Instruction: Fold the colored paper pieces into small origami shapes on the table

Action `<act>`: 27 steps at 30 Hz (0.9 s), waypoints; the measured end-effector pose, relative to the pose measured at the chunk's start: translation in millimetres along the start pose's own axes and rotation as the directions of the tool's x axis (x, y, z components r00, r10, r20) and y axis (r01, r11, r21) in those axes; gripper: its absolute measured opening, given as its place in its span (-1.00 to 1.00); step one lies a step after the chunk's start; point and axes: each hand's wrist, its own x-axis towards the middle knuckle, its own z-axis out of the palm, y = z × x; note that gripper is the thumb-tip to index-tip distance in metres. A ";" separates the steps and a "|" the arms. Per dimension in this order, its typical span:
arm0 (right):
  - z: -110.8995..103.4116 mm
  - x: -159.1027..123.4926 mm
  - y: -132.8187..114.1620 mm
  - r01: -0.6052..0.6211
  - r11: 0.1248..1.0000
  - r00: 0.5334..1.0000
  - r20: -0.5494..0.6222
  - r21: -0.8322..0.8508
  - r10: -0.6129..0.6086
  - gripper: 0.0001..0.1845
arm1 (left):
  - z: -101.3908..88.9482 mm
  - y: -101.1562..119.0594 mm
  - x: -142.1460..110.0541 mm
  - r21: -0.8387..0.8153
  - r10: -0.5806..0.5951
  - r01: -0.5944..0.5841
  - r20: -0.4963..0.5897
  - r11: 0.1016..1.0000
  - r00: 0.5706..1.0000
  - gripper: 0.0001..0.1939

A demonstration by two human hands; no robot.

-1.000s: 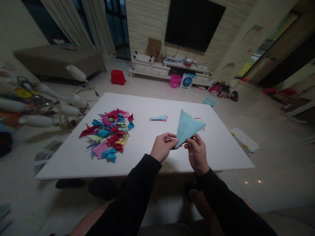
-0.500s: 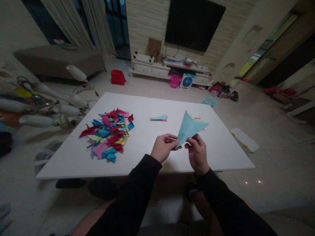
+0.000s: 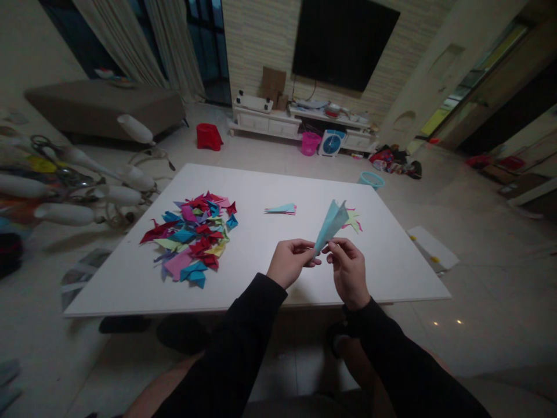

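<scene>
A light blue sheet of origami paper (image 3: pixel 332 222), folded into a narrow pleated wedge, is held above the white table (image 3: pixel 261 284). Its pointed lower end is pinched in my left hand (image 3: pixel 292 259). The fingers of my right hand (image 3: pixel 348 268) close on the paper's lower right edge. Behind the paper, a green and pink paper piece (image 3: pixel 354 220) lies on the table, partly hidden. A slim stack of folded paper (image 3: pixel 281 209), light blue on top with pink beneath, rests near the table's middle.
On the table's left is a pile of colourful folded paper pieces (image 3: pixel 191 238). A lamp with white shades (image 3: pixel 65 214) stands off the left edge. Beyond the far edge are a red stool (image 3: pixel 208 136), a pink bucket (image 3: pixel 310 143), a fan (image 3: pixel 331 143) and a teal basket (image 3: pixel 371 179).
The light blue paper has gone from a wide spread triangle to a narrow folded wedge. More of the green and pink piece behind it now shows. Both hands stay nearly in place.
</scene>
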 end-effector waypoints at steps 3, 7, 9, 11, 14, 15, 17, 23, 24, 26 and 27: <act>-2.8 1.4 4.1 -0.006 0.999 1.000 -0.013 -0.040 0.006 -0.85 | 0.8 1.7 -0.3 -0.005 -0.010 0.010 0.000 1.000 1.000 -0.84; -4.6 2.0 6.5 -0.012 0.998 0.999 -0.034 -0.060 0.010 -0.84 | 1.0 3.1 -0.3 -0.008 -0.004 0.004 -0.001 1.000 1.000 -0.82; -4.7 2.1 6.7 -0.012 0.998 0.999 -0.046 -0.057 0.010 -0.85 | 0.8 2.4 -0.1 -0.013 0.001 -0.001 0.000 1.000 1.000 -0.80; -4.5 2.2 6.4 -0.012 0.998 0.999 -0.050 -0.054 0.009 -0.86 | 0.5 0.8 0.1 -0.015 0.004 -0.004 -0.003 1.000 1.000 -0.78; -3.5 1.7 5.0 -0.016 0.999 0.999 -0.049 -0.049 0.014 -0.87 | -0.2 -2.0 0.4 -0.002 0.011 -0.011 -0.016 1.000 1.000 -0.71; -3.1 1.4 4.4 -0.016 0.999 0.999 -0.048 -0.042 0.014 -0.87 | -0.5 -2.5 0.4 0.008 0.011 -0.011 -0.020 1.000 1.000 -0.70; -2.3 1.0 3.6 -0.009 1.000 0.999 -0.037 -0.028 0.008 -0.86 | -1.2 -2.9 0.5 0.031 0.013 -0.012 -0.027 0.999 1.000 -0.71; -5.2 3.7 4.5 0.013 0.998 0.999 -0.043 -0.064 -0.016 -0.80 | -4.1 -3.3 1.7 0.073 0.050 -0.049 -0.002 0.996 0.999 -0.76; -6.1 4.6 4.9 0.013 0.998 0.998 -0.058 -0.063 -0.016 -0.79 | -4.5 -3.5 2.0 0.071 0.056 -0.055 -0.006 0.996 0.998 -0.75; -7.8 6.4 5.5 0.007 0.999 0.997 -0.078 -0.054 -0.011 -0.79 | -4.8 -3.3 2.1 0.075 0.056 -0.055 -0.020 0.996 0.998 -0.75; -8.4 7.1 5.7 0.004 0.999 0.997 -0.082 -0.053 -0.008 -0.79 | -4.8 -2.8 2.0 0.077 0.050 -0.048 -0.028 0.996 0.998 -0.75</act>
